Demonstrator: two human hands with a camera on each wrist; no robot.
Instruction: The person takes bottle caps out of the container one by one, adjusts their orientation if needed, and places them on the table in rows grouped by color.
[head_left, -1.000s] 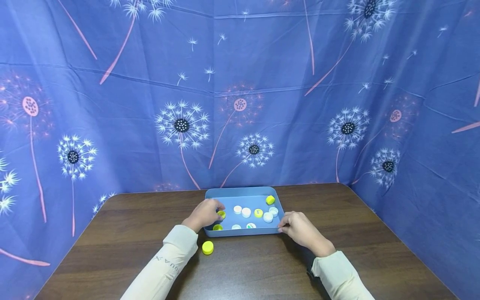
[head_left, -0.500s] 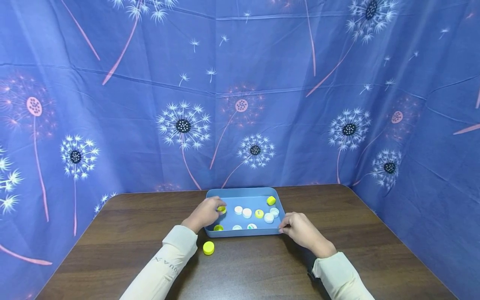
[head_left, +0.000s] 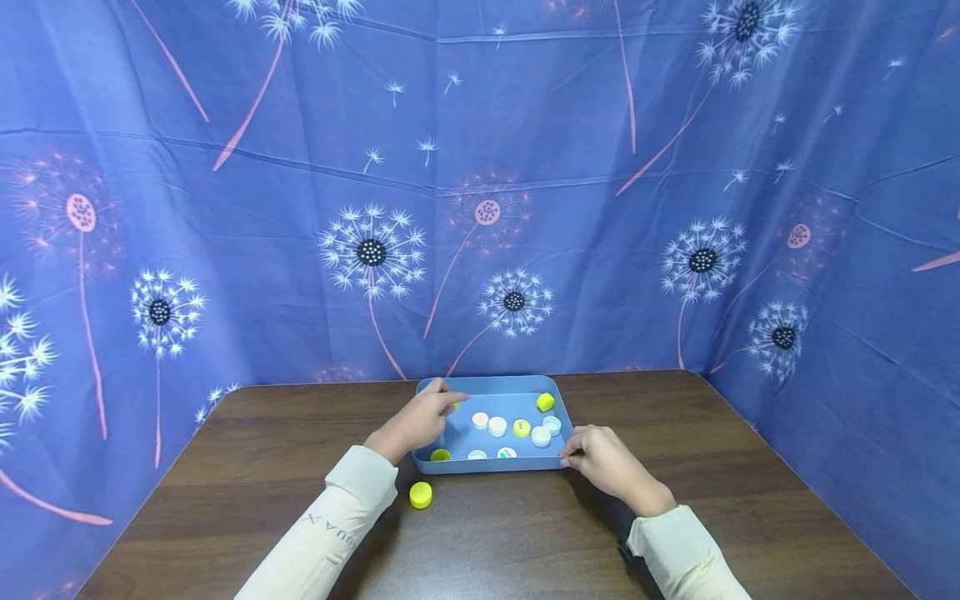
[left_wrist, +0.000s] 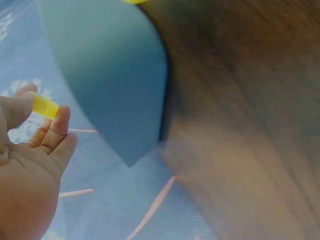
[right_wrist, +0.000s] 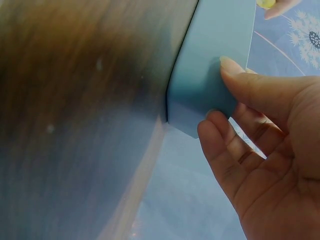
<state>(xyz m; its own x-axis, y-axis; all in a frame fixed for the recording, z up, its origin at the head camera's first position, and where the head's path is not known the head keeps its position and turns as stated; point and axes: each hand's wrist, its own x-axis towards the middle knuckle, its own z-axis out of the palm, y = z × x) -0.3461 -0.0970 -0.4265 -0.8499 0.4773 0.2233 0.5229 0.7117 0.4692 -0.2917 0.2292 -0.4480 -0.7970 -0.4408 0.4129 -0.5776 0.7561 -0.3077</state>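
A shallow blue tray (head_left: 495, 465) holds several white and yellow bottle caps. Over its left side, my left hand (head_left: 420, 421) pinches a yellow bottle cap (left_wrist: 46, 106) between thumb and fingers, raised above the tray rim in the left wrist view. At the tray's near right corner, my right hand (head_left: 603, 458) grips the wall with thumb and fingers, as the right wrist view shows. Among the caps inside are a yellow cap (head_left: 522, 428) in the middle, another yellow one (head_left: 545, 402) at the back right, and a white cap (head_left: 541, 436) near the right wall.
One yellow cap (head_left: 421, 495) lies on the brown wooden table (head_left: 510, 533) in front of the tray's left corner. A blue dandelion-print cloth (head_left: 450, 125) hangs behind the table and along its sides.
My left hand has lifted the yellow cap from the tray's left side and moved it up and slightly back. The right hand keeps its grip on the tray corner.
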